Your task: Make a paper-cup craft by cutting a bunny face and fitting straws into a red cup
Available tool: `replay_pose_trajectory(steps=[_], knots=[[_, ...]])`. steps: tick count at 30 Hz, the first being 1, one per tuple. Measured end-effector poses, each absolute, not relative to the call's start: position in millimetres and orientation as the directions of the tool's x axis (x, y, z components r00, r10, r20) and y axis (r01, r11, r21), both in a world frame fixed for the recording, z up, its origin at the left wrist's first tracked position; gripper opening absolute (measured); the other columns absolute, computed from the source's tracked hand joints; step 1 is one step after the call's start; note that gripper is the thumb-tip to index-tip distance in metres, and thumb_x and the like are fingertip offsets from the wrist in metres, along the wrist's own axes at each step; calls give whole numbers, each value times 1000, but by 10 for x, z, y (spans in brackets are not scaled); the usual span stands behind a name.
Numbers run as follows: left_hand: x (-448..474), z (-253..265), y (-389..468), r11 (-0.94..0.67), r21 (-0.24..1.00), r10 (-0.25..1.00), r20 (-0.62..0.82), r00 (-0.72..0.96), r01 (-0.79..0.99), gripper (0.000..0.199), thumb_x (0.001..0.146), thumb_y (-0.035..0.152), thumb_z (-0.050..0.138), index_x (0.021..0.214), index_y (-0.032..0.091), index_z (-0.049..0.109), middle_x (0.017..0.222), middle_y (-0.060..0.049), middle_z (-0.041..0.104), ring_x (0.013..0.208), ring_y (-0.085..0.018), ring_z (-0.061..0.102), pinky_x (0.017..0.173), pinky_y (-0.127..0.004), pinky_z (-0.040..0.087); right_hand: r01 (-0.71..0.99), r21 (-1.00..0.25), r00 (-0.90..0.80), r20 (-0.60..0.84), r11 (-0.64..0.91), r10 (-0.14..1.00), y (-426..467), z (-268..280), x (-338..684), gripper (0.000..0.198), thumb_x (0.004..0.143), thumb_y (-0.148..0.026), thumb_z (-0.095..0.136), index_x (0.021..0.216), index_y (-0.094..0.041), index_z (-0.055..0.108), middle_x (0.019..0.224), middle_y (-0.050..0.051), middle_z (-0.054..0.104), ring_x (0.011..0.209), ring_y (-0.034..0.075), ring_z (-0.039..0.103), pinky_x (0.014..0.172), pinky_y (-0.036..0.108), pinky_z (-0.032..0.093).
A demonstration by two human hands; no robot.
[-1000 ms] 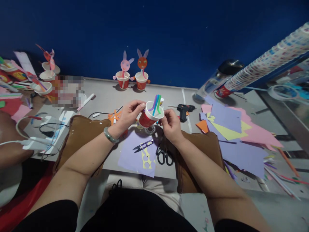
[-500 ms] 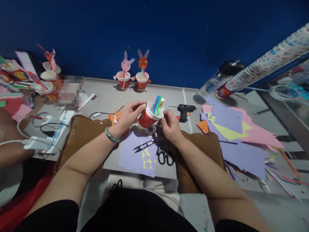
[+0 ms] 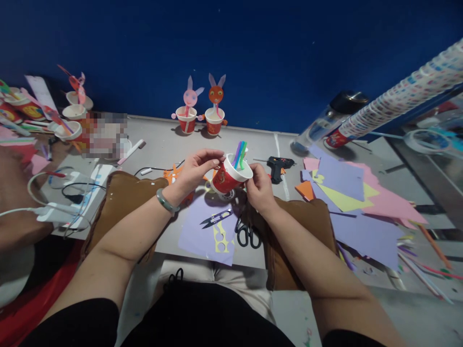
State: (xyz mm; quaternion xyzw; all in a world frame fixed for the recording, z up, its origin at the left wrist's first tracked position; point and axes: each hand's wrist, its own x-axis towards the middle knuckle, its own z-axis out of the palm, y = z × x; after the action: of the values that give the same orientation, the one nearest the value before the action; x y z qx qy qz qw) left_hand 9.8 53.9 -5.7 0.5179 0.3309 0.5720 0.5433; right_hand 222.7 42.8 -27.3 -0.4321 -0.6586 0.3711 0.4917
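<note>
A red paper cup point(image 3: 224, 179) with a white rim is tilted above the table, and purple, blue and green strips point(image 3: 240, 155) stick up out of it. My right hand point(image 3: 259, 188) pinches the cup at its right side. At the left of the rim, my left hand point(image 3: 197, 168) has thumb and fingertips closed together against the cup. Under the cup lies a white roll point(image 3: 227, 194), partly hidden. Thread snips point(image 3: 216, 219) and a yellow sheet with round holes point(image 3: 221, 237) rest on purple paper point(image 3: 195, 231). Black-handled scissors point(image 3: 249, 235) lie beside them.
Two rabbit-topped cups point(image 3: 186, 120) stand by the blue wall. A black glue gun point(image 3: 278, 167) lies to the right, near coloured paper sheets point(image 3: 340, 178), a bottle point(image 3: 327, 120) and a long cup stack point(image 3: 398, 91). A power strip point(image 3: 90, 197) and another person's arm are at left.
The cup has shifted slightly right and its opening has turned a little. My right hand has moved right with it, while my left thumb has slid towards the cup's left edge.
</note>
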Motion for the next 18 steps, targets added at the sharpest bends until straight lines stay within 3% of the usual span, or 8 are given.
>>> replay_pose_trajectory(steps=[8, 11, 14, 18], knots=[[144, -75, 528, -342, 923, 924, 365, 117, -177, 40, 66, 40, 96, 95, 18, 78, 102, -8, 81, 90, -17, 75, 83, -28, 60, 275, -877, -99, 381, 394, 919, 406, -232, 2247, 27, 98, -50, 59, 91, -25, 49, 68, -3, 55, 58, 15, 52, 57, 31, 41], [142, -97, 539, -340, 934, 927, 353, 126, -111, 39, 75, 45, 91, 101, 18, 79, 105, -11, 81, 92, -18, 75, 86, -31, 61, 295, -846, -95, 436, 444, 895, 396, -216, 2251, 22, 100, -45, 56, 93, -25, 51, 74, -1, 58, 62, 16, 55, 60, 32, 45], [138, -105, 542, -325, 942, 924, 335, 183, -84, 44, 81, 49, 85, 111, 18, 78, 112, -12, 80, 97, -20, 75, 90, -34, 60, 364, -748, -108, 558, 555, 823, 375, -183, 2251, 14, 101, -37, 55, 94, -24, 55, 93, 5, 65, 77, 19, 61, 66, 34, 50], [166, -133, 545, -331, 943, 914, 329, 238, -33, 63, 69, 49, 93, 121, 18, 74, 115, -12, 79, 97, -21, 74, 93, -36, 59, 476, -582, -194, 661, 659, 724, 340, -157, 2248, 8, 101, -30, 55, 95, -24, 58, 107, 11, 67, 95, 23, 64, 72, 37, 53]])
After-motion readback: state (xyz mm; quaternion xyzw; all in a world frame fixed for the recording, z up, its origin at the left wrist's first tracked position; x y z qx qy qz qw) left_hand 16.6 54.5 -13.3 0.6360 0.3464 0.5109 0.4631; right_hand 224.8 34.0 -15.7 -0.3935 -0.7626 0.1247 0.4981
